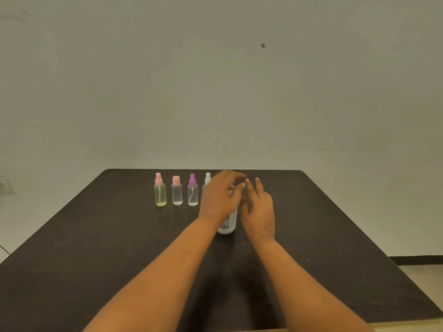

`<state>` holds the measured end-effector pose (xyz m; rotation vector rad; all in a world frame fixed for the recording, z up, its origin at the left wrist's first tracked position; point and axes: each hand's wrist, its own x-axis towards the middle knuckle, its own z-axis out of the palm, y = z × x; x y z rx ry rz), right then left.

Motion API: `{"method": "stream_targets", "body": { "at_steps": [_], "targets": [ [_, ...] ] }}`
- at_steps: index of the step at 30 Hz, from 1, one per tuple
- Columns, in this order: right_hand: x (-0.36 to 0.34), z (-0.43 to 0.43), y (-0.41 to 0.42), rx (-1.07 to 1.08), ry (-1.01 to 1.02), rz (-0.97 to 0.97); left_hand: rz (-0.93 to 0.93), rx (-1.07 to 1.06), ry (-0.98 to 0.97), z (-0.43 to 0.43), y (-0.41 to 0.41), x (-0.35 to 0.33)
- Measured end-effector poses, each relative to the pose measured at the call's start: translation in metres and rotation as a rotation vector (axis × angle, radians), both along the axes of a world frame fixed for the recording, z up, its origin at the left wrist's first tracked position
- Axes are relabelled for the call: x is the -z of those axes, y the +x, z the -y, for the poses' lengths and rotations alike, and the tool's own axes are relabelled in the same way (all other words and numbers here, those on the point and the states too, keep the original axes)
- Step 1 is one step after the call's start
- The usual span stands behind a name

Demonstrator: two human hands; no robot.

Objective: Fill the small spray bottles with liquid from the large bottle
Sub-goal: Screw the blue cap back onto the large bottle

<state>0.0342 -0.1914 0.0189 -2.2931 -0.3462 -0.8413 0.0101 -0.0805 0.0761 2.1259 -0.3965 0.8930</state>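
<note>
Now the large bottle (pixel 227 226) stands upright on the dark surface (pixel 96 248), its top hidden behind the left hand (pixel 220 198); that hand is over the bottle with fingers loosely spread and pinches nothing; the right hand (pixel 260 212) is just right of the bottle, fingers straight and apart; whether either touches it I cannot tell; left of the bottle and farther back stands a row of four small bottles: yellow (pixel 160 192), pink-capped (pixel 177 192), purple-topped (pixel 193 192), white-topped (pixel 207 179), the last partly behind the left hand.

Both hands (pixel 219 198) at large bottle (pixel 227 226)
</note>
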Motion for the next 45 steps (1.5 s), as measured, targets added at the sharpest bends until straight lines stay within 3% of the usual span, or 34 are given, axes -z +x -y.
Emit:
{"method": "stream_targets", "body": {
  "at_steps": [6,13,18,23,29,33,36,40,45],
  "targets": [
    [0.022,0.031,-0.006,-0.033,0.035,-0.201,-0.289,0.204,0.267,0.035,0.006,0.027],
    [0.029,0.043,-0.017,0.056,-0.238,-0.425,-0.454,0.184,0.317,0.057,0.008,0.057],
    [0.030,0.046,-0.015,0.091,-0.178,-0.490,-0.502,0.177,0.325,0.059,0.007,0.061],
    [0.023,0.042,-0.012,0.091,-0.060,-0.460,-0.452,0.181,0.280,0.055,0.005,0.054],
    [-0.030,0.019,-0.014,-0.017,0.473,-0.352,-0.227,0.165,0.095,0.043,0.004,0.023],
    [-0.069,-0.002,-0.007,-0.106,0.544,-0.258,-0.077,0.144,-0.079,0.028,0.006,-0.005],
    [-0.091,-0.017,0.002,-0.146,0.452,-0.208,-0.008,0.080,-0.201,0.013,0.011,-0.022],
    [-0.109,-0.028,0.011,-0.211,0.242,-0.276,-0.032,-0.027,-0.276,-0.011,0.018,-0.029],
    [-0.111,-0.031,0.013,-0.261,0.087,-0.371,-0.238,0.017,-0.207,-0.033,0.021,-0.012]
  ]
}}
